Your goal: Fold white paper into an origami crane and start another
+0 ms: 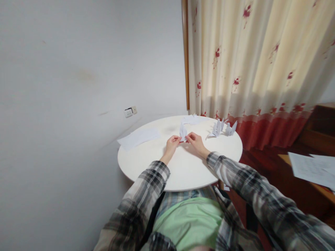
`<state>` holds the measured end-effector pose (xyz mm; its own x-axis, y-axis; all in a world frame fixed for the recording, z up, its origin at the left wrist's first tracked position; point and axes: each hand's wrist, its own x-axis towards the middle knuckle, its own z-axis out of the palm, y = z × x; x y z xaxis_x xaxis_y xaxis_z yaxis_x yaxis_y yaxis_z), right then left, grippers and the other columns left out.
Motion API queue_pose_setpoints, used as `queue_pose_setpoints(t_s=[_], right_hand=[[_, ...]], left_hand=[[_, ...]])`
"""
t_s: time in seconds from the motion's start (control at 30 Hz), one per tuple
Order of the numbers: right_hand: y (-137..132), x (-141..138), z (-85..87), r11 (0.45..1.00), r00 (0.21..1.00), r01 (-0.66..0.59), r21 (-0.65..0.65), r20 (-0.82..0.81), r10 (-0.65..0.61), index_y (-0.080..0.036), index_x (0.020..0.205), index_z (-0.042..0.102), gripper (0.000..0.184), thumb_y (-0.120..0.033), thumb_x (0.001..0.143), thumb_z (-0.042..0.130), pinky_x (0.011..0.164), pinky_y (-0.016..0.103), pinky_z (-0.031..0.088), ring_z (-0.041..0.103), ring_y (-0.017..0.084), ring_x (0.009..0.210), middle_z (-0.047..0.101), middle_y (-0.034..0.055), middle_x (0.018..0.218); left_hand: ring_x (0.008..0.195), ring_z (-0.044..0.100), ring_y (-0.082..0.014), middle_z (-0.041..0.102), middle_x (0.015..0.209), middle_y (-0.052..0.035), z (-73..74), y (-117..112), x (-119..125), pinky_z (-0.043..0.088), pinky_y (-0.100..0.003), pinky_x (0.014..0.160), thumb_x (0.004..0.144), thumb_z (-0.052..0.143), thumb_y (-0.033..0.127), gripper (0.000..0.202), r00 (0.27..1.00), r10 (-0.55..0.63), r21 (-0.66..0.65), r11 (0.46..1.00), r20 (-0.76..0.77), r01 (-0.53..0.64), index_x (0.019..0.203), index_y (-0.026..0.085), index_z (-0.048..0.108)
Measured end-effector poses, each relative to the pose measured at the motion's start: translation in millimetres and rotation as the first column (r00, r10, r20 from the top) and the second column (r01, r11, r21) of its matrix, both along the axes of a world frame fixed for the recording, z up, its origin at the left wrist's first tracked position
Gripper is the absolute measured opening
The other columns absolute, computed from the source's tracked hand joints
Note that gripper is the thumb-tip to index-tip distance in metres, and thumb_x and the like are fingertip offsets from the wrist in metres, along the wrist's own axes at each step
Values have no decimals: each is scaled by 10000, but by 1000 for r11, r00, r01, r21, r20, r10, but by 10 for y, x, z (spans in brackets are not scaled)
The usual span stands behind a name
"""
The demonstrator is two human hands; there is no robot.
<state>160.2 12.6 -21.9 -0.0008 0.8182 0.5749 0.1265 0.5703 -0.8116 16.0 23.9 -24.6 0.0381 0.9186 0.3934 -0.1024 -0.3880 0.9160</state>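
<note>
Between my two hands stands a small folded white paper piece point(183, 130), its pointed part upward, above the middle of the round white table point(193, 170). My left hand point(173, 142) pinches its lower left side with thumb and fingertips. On the other side, my right hand point(195, 141) grips the lower right corner the same way. A small bit of red shows under the paper; I cannot make out what it is. To the right sit several folded paper cranes point(216, 129), with another folded paper crane point(230, 129) beside them.
White paper sheets point(138, 138) lie at the table's left edge, and more paper point(193, 119) at the back. A wall socket point(128, 112) is on the left wall. A flowered curtain point(230, 62) hangs behind. At right, printed sheets point(311, 169) lie on a wooden surface.
</note>
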Motion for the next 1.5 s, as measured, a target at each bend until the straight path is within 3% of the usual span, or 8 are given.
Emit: queue_pose_setpoints(t_s=[0.27, 0.5, 0.63, 0.97, 1.17, 1.33, 1.5], right_hand=[[10, 3, -7, 999, 998, 51, 8, 47, -52, -172, 624, 517, 220, -371, 712, 548, 552, 236, 415, 518, 112, 549, 554, -16, 567], [30, -14, -14, 1000, 998, 13, -25, -57, -15, -181, 758, 497, 204, -335, 659, 587, 568, 251, 459, 545, 110, 558, 561, -29, 618], [13, -12, 3, 1000, 998, 12, -27, -58, -13, -187, 831, 471, 255, -300, 637, 593, 552, 250, 465, 548, 106, 543, 545, -41, 638], [45, -3, -39, 998, 998, 49, -27, -43, -50, -187, 903, 460, 348, -287, 606, 611, 518, 237, 462, 560, 83, 548, 555, 22, 927], [73, 9, -59, 1000, 1000, 10, -21, 19, -10, -174, 773, 521, 225, -332, 637, 606, 561, 248, 476, 580, 109, 589, 588, 19, 800], [97, 7, -61, 999, 999, -30, -12, -20, 29, -174, 726, 543, 206, -346, 638, 614, 591, 265, 492, 593, 126, 625, 617, 37, 814], [111, 16, -64, 999, 999, -35, -17, -19, 34, -172, 677, 545, 172, -318, 629, 624, 630, 265, 492, 590, 123, 656, 633, 50, 871]], left_hand=[[556, 484, -93, 547, 566, 17, -34, 24, -19, 382, -233, 582, 582, 680, 353, 247, 994, 76, 41, 996, -76, -73, 553, 146, 549], [533, 452, -87, 521, 538, 31, -69, 46, -4, 349, -218, 538, 588, 659, 325, 236, 987, 92, 82, 993, -130, -82, 531, 155, 507], [546, 471, -89, 535, 573, 24, -92, 70, -1, 360, -219, 546, 594, 649, 305, 219, 985, 77, 92, 994, -154, -63, 553, 155, 494], [633, 557, -114, 580, 670, 12, -12, 14, 2, 435, -259, 648, 511, 700, 221, 292, 999, 28, 53, 998, -32, -26, 719, 167, 502], [679, 566, -128, 570, 684, 10, -43, 68, -2, 445, -284, 704, 525, 675, 202, 238, 997, 62, 92, 994, -37, -58, 698, 168, 515], [792, 587, -143, 599, 958, -60, -38, 49, -7, 446, -299, 756, 561, 653, 205, 192, 999, 29, 152, 988, -34, -24, 677, 158, 507], [685, 583, -112, 592, 912, -35, -25, 19, -19, 455, -285, 716, 552, 676, 211, 344, 999, 30, 124, 992, -43, -24, 858, 163, 527]])
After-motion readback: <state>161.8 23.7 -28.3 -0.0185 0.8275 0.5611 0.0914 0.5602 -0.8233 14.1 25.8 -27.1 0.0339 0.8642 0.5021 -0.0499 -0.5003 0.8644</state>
